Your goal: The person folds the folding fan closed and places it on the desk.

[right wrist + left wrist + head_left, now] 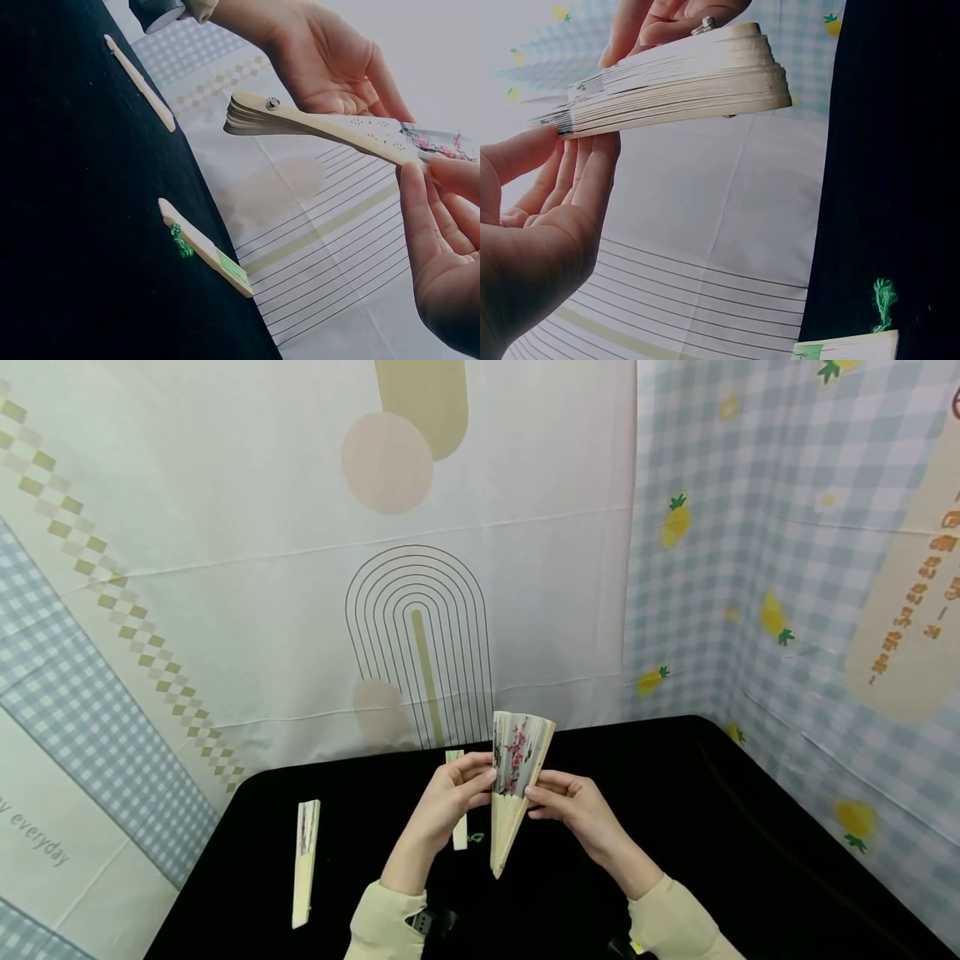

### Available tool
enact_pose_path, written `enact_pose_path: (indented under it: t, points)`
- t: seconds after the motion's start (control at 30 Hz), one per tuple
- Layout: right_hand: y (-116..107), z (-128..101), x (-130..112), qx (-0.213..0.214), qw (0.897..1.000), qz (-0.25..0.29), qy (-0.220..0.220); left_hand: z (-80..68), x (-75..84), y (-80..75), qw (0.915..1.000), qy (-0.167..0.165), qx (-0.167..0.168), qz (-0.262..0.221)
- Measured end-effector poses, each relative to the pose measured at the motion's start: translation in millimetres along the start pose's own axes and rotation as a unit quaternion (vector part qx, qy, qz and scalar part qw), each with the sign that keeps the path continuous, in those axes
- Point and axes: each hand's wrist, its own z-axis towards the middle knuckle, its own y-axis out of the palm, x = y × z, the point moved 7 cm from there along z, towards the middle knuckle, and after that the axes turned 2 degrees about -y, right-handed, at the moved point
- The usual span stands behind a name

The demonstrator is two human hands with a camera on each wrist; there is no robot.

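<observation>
The backdrop (225, 568) behind my workspace is the biggest thing here: pale cloth panels with an arch of thin lines, and on the far left the printed word "everyday". The right panel is blue check with small pineapples and a beige strip of writing I cannot read. Below it lies the black counter (712, 827).

Above the counter, between my hands, I hold a partly opened folding fan (513, 777). Its long axis runs nearly upright in the head view, tilted a little: the pivot end points down toward me, and the paper leaf, painted with pink blossoms, points up and away toward the backdrop. My left hand (450, 797) pinches the fan's left edge with thumb and fingertips. My right hand (573, 806) pinches the right edge the same way, fingers curled onto the outer rib.

On the counter's left side lies a closed fan (305, 862), lengthwise toward me. A second closed fan (457, 810), with a green tassel, lies just behind my left hand.
</observation>
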Motion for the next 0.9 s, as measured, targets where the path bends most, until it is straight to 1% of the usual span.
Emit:
enact_pose_path:
  t: [0.07, 0.17, 0.3, 0.4, 0.63, 0.77, 0.9]
  points:
    - [0.3, 0.0, 0.5, 0.002, 1.0, -0.001, 0.001, -0.9, -0.6, -1.2, 1.0, -0.003, 0.004, 0.004]
    - [1.4, -0.3, 0.2, 0.001, 1.0, -0.001, -0.001, -1.3, -2.2, -1.8, 0.9999, -0.006, -0.001, 0.011]
    - [3.8, -1.0, -0.6, -0.006, 1.0, -0.001, -0.004, -1.4, -3.1, -1.4, 0.9998, -0.001, -0.007, 0.021]
    - [5.3, -1.6, -1.0, -0.01, 1.0, -0.001, -0.006, -1.5, -3.6, -1.5, 0.9997, 0.001, -0.005, 0.026]
    - [8.6, -2.1, -0.4, -0.027, 0.999, -0.013, -0.011, -1.3, -3.8, 1.2, 0.9994, 0.006, -0.011, 0.033]
    - [8.4, -1.5, 1.5, -0.022, 1.0, -0.011, -0.008, -1.8, -3.6, 1.0, 0.9995, 0.005, -0.009, 0.031]
    - [8.0, -1.4, 3.4, -0.011, 1.0, -0.012, -0.003, -1.5, -5.6, 0.2, 0.9995, -0.005, -0.005, 0.031]
